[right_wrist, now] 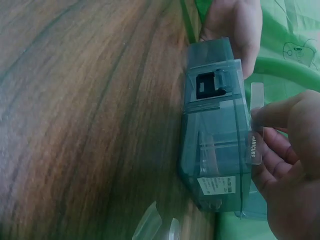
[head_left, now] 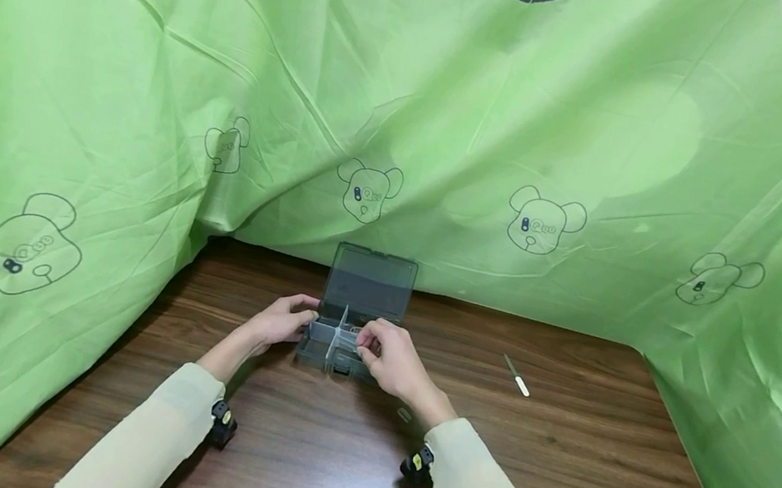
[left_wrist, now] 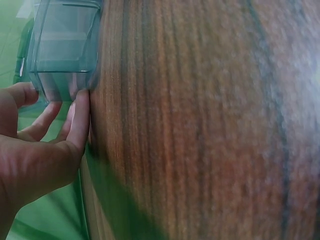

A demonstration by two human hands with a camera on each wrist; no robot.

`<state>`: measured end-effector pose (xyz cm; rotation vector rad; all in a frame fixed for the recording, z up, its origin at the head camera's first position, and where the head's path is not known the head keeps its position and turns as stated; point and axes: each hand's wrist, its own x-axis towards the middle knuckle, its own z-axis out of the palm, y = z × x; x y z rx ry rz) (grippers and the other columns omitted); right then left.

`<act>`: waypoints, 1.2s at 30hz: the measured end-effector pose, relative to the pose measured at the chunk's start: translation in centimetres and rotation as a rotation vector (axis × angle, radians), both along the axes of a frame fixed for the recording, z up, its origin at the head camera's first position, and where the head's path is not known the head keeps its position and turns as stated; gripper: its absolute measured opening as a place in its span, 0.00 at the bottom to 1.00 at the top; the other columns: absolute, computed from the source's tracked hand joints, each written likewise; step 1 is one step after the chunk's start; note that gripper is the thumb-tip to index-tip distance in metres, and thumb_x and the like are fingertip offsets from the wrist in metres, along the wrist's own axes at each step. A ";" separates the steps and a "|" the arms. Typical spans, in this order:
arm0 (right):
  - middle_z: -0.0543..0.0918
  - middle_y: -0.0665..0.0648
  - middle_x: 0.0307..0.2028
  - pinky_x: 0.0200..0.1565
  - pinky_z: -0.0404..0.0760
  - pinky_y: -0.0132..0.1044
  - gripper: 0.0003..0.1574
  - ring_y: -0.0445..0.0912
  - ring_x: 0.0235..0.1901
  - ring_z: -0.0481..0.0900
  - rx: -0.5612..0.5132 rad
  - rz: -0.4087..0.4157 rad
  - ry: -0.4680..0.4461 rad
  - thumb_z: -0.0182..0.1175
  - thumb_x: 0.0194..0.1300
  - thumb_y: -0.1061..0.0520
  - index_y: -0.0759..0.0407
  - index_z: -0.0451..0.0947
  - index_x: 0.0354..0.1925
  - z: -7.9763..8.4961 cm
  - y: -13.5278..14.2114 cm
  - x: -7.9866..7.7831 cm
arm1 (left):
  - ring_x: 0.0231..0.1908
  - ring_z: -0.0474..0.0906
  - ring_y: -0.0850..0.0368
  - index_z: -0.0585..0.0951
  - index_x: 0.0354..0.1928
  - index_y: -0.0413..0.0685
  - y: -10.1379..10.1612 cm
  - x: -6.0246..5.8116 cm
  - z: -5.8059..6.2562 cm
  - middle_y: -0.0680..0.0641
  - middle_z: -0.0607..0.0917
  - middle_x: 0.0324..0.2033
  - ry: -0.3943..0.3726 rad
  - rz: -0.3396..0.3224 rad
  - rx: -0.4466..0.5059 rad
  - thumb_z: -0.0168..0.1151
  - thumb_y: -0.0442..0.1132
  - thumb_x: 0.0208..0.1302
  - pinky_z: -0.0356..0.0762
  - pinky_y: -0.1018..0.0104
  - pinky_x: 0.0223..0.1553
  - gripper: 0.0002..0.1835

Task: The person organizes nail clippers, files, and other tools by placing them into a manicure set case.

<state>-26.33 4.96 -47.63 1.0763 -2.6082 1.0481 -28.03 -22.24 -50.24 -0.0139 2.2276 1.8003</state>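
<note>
A smoky, see-through plastic compartment box (head_left: 314, 351) lies on the table, its lid (head_left: 372, 282) raised at the back. Clear dividers (head_left: 325, 333) split the inside. My left hand (head_left: 279, 322) grips the box's left end, with fingertips against the end wall in the left wrist view. Over the right-hand compartments, my right hand (head_left: 395, 356) pinches a thin clear strip (right_wrist: 257, 95) lettered with what reads like "MANICURE". In the right wrist view the strip stands just beyond the box's rim. A black latch piece (right_wrist: 210, 85) and a white label (right_wrist: 217, 185) show on the front wall.
On the wooden table (head_left: 596, 443), a slim file-like tool (head_left: 519, 381) with a white handle lies to the right. A small clear piece (head_left: 404, 415) rests near my right wrist. Green cloth (head_left: 455, 119) hangs around the back and sides.
</note>
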 end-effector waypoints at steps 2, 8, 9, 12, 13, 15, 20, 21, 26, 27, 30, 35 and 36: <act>0.80 0.47 0.35 0.37 0.82 0.30 0.10 0.38 0.34 0.78 0.000 -0.004 -0.001 0.69 0.68 0.66 0.53 0.79 0.35 -0.2 0.0 0.0 | 0.66 0.75 0.40 0.68 0.76 0.37 0.0 0.0 -0.1 0.31 0.75 0.64 -0.004 0.003 0.007 0.53 0.38 0.82 0.78 0.45 0.66 0.26; 0.81 0.48 0.35 0.38 0.83 0.31 0.09 0.39 0.35 0.79 -0.005 -0.016 -0.022 0.69 0.68 0.65 0.53 0.80 0.36 -0.2 0.0 -0.1 | 0.66 0.75 0.39 0.68 0.76 0.37 0.0 -0.1 -0.1 0.31 0.75 0.64 0.000 0.008 0.013 0.52 0.37 0.81 0.78 0.45 0.66 0.26; 0.82 0.48 0.36 0.39 0.83 0.31 0.09 0.39 0.35 0.79 -0.007 -0.017 -0.033 0.70 0.68 0.65 0.54 0.81 0.36 -0.1 0.0 -0.1 | 0.66 0.75 0.39 0.67 0.76 0.37 0.0 -0.1 0.0 0.31 0.76 0.64 0.000 0.007 0.015 0.52 0.37 0.81 0.78 0.45 0.66 0.26; 0.82 0.49 0.37 0.40 0.83 0.32 0.07 0.40 0.36 0.80 -0.022 -0.021 -0.065 0.71 0.68 0.65 0.56 0.82 0.38 0.3 0.2 0.0 | 0.67 0.75 0.39 0.67 0.76 0.37 0.1 0.0 0.1 0.31 0.76 0.64 -0.003 0.009 0.020 0.53 0.37 0.81 0.77 0.45 0.67 0.26; 0.83 0.49 0.37 0.40 0.84 0.32 0.06 0.40 0.36 0.80 -0.028 -0.024 -0.072 0.71 0.68 0.65 0.57 0.83 0.38 0.4 0.4 0.0 | 0.67 0.75 0.38 0.67 0.76 0.37 0.1 0.0 0.1 0.31 0.76 0.64 -0.003 0.007 0.020 0.52 0.37 0.81 0.77 0.45 0.67 0.27; 0.83 0.49 0.37 0.39 0.84 0.33 0.05 0.41 0.36 0.80 -0.048 -0.032 -0.080 0.71 0.67 0.65 0.59 0.84 0.39 0.6 1.0 0.0 | 0.66 0.75 0.38 0.66 0.76 0.36 0.1 0.1 0.2 0.30 0.76 0.64 -0.002 0.004 0.013 0.53 0.38 0.81 0.77 0.45 0.67 0.27; 0.82 0.49 0.34 0.38 0.84 0.34 0.08 0.42 0.34 0.80 -0.081 -0.093 -0.066 0.74 0.64 0.66 0.58 0.84 0.38 0.8 3.8 -0.3 | 0.66 0.75 0.38 0.66 0.76 0.35 0.1 0.2 0.2 0.30 0.76 0.64 0.004 -0.003 0.010 0.53 0.38 0.81 0.78 0.45 0.66 0.27; 0.82 0.49 0.33 0.38 0.84 0.34 0.08 0.42 0.34 0.80 -0.082 -0.107 -0.066 0.74 0.63 0.66 0.58 0.84 0.38 0.8 4.5 -0.4 | 0.66 0.75 0.38 0.66 0.76 0.35 0.1 0.1 0.2 0.30 0.76 0.64 0.004 -0.002 0.016 0.53 0.38 0.81 0.78 0.45 0.66 0.27; 0.84 0.50 0.34 0.39 0.85 0.38 0.07 0.43 0.34 0.81 -0.070 -0.176 -0.061 0.74 0.63 0.66 0.61 0.85 0.38 0.3 8.5 -1.1 | 0.67 0.75 0.38 0.67 0.76 0.37 0.0 0.0 0.1 0.30 0.75 0.66 0.004 0.008 0.018 0.53 0.37 0.81 0.77 0.45 0.67 0.26; 0.84 0.50 0.34 0.39 0.85 0.38 0.07 0.44 0.35 0.81 -0.065 -0.192 -0.054 0.74 0.62 0.66 0.61 0.85 0.39 0.1 9.4 -1.2 | 0.67 0.75 0.38 0.67 0.76 0.37 0.0 0.0 0.1 0.30 0.75 0.66 0.003 0.010 0.017 0.53 0.37 0.81 0.77 0.45 0.67 0.26; 0.84 0.51 0.34 0.41 0.85 0.39 0.07 0.45 0.35 0.82 -0.046 -0.250 -0.031 0.74 0.62 0.66 0.61 0.85 0.39 -0.6 12.0 -1.6 | 0.67 0.74 0.38 0.67 0.76 0.37 0.0 0.0 0.0 0.30 0.74 0.67 0.008 0.001 0.007 0.52 0.38 0.82 0.77 0.45 0.67 0.26; 0.84 0.52 0.34 0.42 0.84 0.41 0.07 0.47 0.36 0.83 -0.019 -0.357 -0.006 0.73 0.63 0.65 0.60 0.85 0.39 -1.6 16.1 -2.0 | 0.67 0.74 0.38 0.67 0.76 0.37 0.1 0.0 0.0 0.30 0.74 0.67 0.005 0.007 0.005 0.53 0.37 0.81 0.78 0.45 0.67 0.26; 0.84 0.53 0.34 0.42 0.84 0.42 0.07 0.48 0.37 0.83 -0.013 -0.376 -0.006 0.73 0.63 0.65 0.61 0.85 0.39 -1.7 16.9 -2.0 | 0.67 0.74 0.38 0.68 0.76 0.37 0.1 0.1 0.0 0.31 0.74 0.67 0.004 0.009 0.002 0.53 0.37 0.81 0.78 0.45 0.66 0.26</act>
